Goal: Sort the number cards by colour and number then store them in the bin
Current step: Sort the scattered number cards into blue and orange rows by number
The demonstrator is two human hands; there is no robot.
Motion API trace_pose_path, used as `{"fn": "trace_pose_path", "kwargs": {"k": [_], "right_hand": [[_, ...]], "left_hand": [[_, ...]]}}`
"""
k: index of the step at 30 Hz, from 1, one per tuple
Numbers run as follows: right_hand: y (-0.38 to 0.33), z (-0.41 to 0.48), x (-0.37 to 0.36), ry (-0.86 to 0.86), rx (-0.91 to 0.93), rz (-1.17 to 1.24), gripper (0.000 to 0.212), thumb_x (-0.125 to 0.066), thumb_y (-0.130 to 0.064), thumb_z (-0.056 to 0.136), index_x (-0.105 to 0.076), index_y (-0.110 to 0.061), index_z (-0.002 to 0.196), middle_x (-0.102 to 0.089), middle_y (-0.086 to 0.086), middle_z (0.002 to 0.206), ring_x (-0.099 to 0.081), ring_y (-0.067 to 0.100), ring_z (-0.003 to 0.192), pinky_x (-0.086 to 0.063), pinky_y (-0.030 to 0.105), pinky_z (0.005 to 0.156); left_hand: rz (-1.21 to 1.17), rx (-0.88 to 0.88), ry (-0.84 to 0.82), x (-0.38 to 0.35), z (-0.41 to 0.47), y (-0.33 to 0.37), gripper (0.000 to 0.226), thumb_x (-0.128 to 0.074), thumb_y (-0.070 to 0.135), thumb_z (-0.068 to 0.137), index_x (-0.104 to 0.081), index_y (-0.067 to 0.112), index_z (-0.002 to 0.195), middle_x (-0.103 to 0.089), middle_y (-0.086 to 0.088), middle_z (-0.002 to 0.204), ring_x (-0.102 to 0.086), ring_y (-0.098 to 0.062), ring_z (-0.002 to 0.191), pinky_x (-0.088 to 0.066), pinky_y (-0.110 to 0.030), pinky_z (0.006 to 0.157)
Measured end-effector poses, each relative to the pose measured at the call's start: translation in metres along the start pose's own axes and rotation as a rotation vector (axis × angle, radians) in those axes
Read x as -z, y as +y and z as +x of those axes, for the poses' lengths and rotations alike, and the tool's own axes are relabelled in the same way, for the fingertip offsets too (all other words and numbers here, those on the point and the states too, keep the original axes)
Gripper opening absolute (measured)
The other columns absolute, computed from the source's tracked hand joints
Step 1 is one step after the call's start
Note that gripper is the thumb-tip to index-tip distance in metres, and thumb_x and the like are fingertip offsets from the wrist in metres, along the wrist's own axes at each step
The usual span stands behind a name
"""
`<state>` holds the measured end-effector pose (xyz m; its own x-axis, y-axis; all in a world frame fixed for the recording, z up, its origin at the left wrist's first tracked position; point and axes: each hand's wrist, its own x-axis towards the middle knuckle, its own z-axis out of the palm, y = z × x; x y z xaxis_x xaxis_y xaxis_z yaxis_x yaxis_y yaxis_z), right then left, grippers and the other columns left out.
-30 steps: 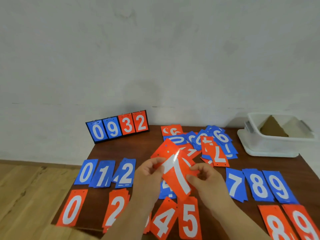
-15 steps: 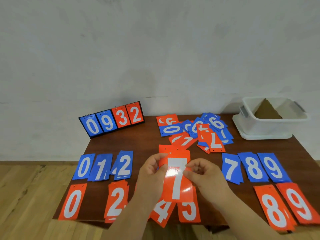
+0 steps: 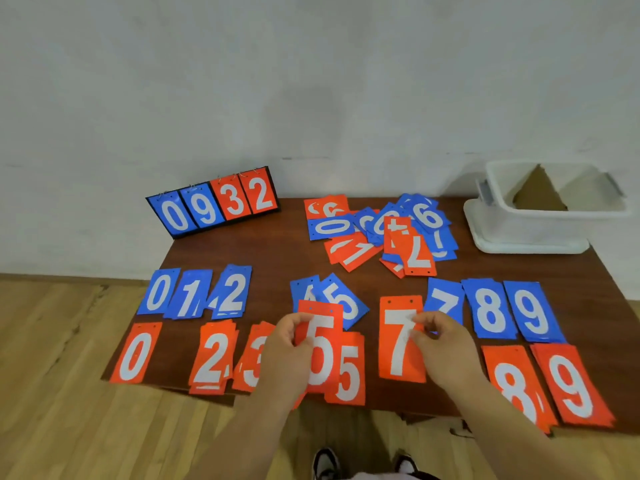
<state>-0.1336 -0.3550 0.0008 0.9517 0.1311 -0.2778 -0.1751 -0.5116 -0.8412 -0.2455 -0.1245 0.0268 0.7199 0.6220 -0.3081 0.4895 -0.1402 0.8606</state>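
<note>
Sorting looks about halfway. The person's left hand [image 3: 289,344] pinches an orange 5 card [image 3: 320,327] over the orange 5 pile [image 3: 348,374]. Their right hand [image 3: 445,342] pinches an orange 7 card [image 3: 398,344] beside the orange 8s [image 3: 512,386]. Next move is probably to lay both flat, then raid the mixed heap [image 3: 377,233] beside the bin [image 3: 519,232], far right of the worktop [image 3: 284,251].

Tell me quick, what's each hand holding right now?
Left hand: holding a red 5 card.
Right hand: pinching a red 7 card.
</note>
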Motion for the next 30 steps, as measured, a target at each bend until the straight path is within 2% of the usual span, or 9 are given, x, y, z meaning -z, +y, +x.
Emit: {"fn": "trace_pose_path", "kwargs": {"k": [3, 6, 9, 11, 14, 17, 20, 24, 30], "right_hand": [[0.034, 0.003, 0.008, -0.023, -0.091, -0.028, 0.020, -0.066, -0.017, 0.096, -0.066, -0.037, 0.102, -0.066, -0.012, 0.110, -0.065, 0.012, 0.096, -0.057, 0.033, 0.081], [0.062, 0.005, 0.012, -0.047, -0.139, -0.083, 0.019, -0.066, -0.017, 0.096, -0.065, -0.036, 0.100, -0.065, -0.019, 0.100, -0.063, 0.006, 0.084, -0.060, 0.034, 0.073], [0.083, 0.007, 0.013, -0.056, -0.158, -0.107, 0.019, -0.064, -0.015, 0.097, -0.064, -0.033, 0.104, -0.063, -0.018, 0.100, -0.061, 0.006, 0.087, -0.051, 0.024, 0.066], [0.098, 0.009, 0.015, -0.017, -0.169, -0.123, 0.018, -0.063, -0.016, 0.097, -0.064, -0.031, 0.106, -0.064, -0.013, 0.103, -0.061, 0.007, 0.090, -0.048, 0.022, 0.068], [0.118, 0.013, 0.019, 0.026, -0.177, -0.176, 0.016, -0.060, -0.018, 0.099, -0.062, -0.030, 0.110, -0.064, -0.010, 0.106, -0.058, 0.002, 0.084, -0.044, 0.019, 0.062], [0.128, 0.017, 0.023, 0.021, -0.180, -0.266, 0.018, -0.056, -0.022, 0.102, -0.059, -0.030, 0.118, -0.067, -0.006, 0.106, -0.062, 0.008, 0.081, -0.047, 0.021, 0.056], [0.129, 0.023, 0.021, -0.019, -0.161, -0.454, 0.029, -0.060, -0.027, 0.099, -0.058, -0.027, 0.128, -0.066, -0.003, 0.116, -0.065, 0.017, 0.095, -0.060, 0.032, 0.071], [0.131, 0.024, 0.020, 0.013, -0.070, -0.804, 0.040, -0.067, -0.041, 0.093, -0.063, -0.025, 0.129, -0.056, 0.001, 0.127, -0.055, 0.022, 0.115, -0.054, 0.039, 0.092], [0.123, 0.031, 0.030, -0.070, -0.071, -0.847, 0.046, -0.065, -0.047, 0.091, -0.057, -0.031, 0.133, -0.051, -0.001, 0.130, -0.047, 0.022, 0.121, -0.047, 0.041, 0.099]], "left_hand": [[0.147, 0.019, -0.051, -0.030, 0.000, -0.021, 0.033, -0.059, 0.012, 0.099, -0.061, 0.044, 0.109, -0.062, 0.008, 0.128, -0.062, -0.011, 0.111, -0.061, -0.031, 0.087], [0.245, 0.018, -0.086, -0.055, 0.003, -0.041, 0.035, -0.058, 0.010, 0.099, -0.060, 0.041, 0.115, -0.063, 0.008, 0.124, -0.060, -0.003, 0.098, -0.050, -0.010, 0.071], [0.327, 0.013, -0.115, -0.076, 0.010, -0.058, 0.033, -0.059, 0.013, 0.100, -0.059, 0.033, 0.126, -0.062, 0.006, 0.129, -0.059, -0.014, 0.118, -0.051, -0.023, 0.090], [0.386, 0.008, -0.125, -0.087, 0.015, -0.067, 0.033, -0.060, 0.015, 0.100, -0.058, 0.030, 0.130, -0.059, 0.006, 0.132, -0.055, -0.015, 0.123, -0.050, -0.030, 0.098], [0.493, -0.021, -0.126, -0.102, 0.022, -0.080, 0.034, -0.061, 0.017, 0.101, -0.058, 0.026, 0.133, -0.058, 0.004, 0.132, -0.056, -0.017, 0.122, -0.049, -0.031, 0.098], [0.677, -0.047, -0.143, -0.111, 0.026, -0.090, 0.033, -0.061, 0.022, 0.100, -0.059, 0.025, 0.133, -0.057, 0.000, 0.131, -0.055, -0.021, 0.121, -0.050, -0.034, 0.098], [0.937, -0.101, -0.107, -0.114, 0.024, -0.093, 0.035, -0.063, 0.031, 0.098, -0.059, 0.031, 0.133, -0.051, -0.002, 0.135, -0.047, -0.024, 0.126, -0.048, -0.037, 0.100], [0.999, -0.114, -0.098, -0.115, 0.019, -0.092, 0.038, -0.063, 0.034, 0.098, -0.056, 0.034, 0.136, -0.049, -0.002, 0.136, -0.045, -0.024, 0.128, -0.046, -0.038, 0.100], [1.021, -0.065, -0.160, -0.117, 0.019, -0.082, 0.042, -0.060, 0.037, 0.098, -0.054, 0.031, 0.139, -0.050, -0.003, 0.133, -0.045, -0.024, 0.126, -0.047, -0.037, 0.099]]}}
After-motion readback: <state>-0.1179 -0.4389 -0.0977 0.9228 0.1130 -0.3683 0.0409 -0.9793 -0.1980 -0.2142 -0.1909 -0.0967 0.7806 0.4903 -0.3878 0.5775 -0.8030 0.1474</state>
